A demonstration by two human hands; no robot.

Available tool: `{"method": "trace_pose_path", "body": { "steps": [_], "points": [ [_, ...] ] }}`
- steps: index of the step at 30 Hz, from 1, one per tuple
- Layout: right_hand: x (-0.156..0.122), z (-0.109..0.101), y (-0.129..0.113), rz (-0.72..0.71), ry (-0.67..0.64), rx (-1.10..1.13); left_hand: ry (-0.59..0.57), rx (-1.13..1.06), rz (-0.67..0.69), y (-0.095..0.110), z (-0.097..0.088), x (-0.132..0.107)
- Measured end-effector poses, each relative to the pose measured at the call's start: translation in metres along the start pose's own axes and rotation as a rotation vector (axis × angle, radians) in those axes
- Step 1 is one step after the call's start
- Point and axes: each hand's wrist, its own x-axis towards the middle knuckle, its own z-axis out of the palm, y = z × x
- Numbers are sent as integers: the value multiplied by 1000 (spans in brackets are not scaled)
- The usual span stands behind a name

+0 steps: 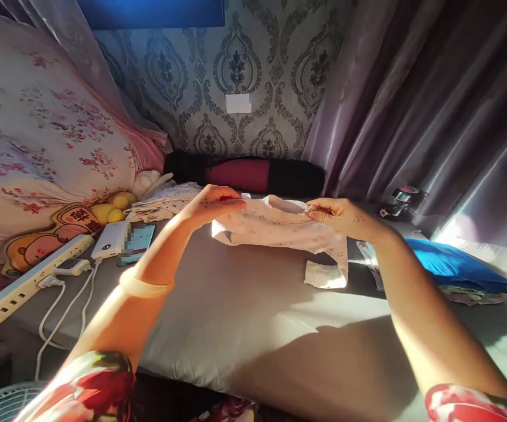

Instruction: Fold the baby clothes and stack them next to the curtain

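A small pale pink long-sleeved baby top [275, 225] with a faint print hangs stretched between my two hands over the grey bed sheet [218, 316]. My left hand [213, 204] pinches its left shoulder. At the other side of the neck opening, my right hand [334, 215] pinches the fabric between thumb and fingers. One sleeve dangles on the right and folds back at the cuff. A pale bangle [146, 285] circles my left wrist.
Left are a power strip [37, 281] with white cables, a power bank [111, 239], a phone [138, 245] and crumpled printed cloth [165, 199]. Right lies a blue folded item [459, 264] on other cloths. A dark red-and-black roll [244, 174] lies along the wall.
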Motion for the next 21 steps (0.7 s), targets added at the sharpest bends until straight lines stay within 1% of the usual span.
{"method": "trace_pose_path", "body": {
  "steps": [2, 3, 5, 7, 8, 11, 13, 15, 17, 18, 19, 20, 21],
  "points": [
    [-4, -19, -21, 25, -136, 66, -54, 18, -20, 16, -20, -4],
    [-6, -29, -31, 44, -179, 89, -70, 20, -24, 24, -30, -5],
    [-6, -47, -47, 78, -218, 94, -100, -4, -5, 38, -49, -5],
    [-2, -58, -56, 109, -196, 43, -115, -26, 1, 45, -62, 0],
    [2, -61, -58, 121, -167, 1, -123, -19, -10, 46, -66, 5],
    [18, -58, -53, 155, -36, -160, -112, 110, -54, 36, -68, 27],
    [29, -52, -44, 156, 37, -215, -32, 250, -34, 25, -62, 42],
    [37, -50, -35, 128, 66, -208, 93, 376, 34, 19, -55, 53],
    [41, -53, -31, 88, 74, -195, 218, 461, 126, 21, -48, 57],
    [41, -55, -32, 71, 98, -205, 285, 489, 173, 25, -45, 56],
    [41, -57, -34, 51, 150, -230, 369, 509, 220, 30, -42, 55],
    [40, -59, -38, 23, 235, -267, 474, 523, 265, 35, -39, 52],
    [40, -58, -42, -21, 347, -313, 591, 532, 304, 39, -36, 50]
  ]
}}
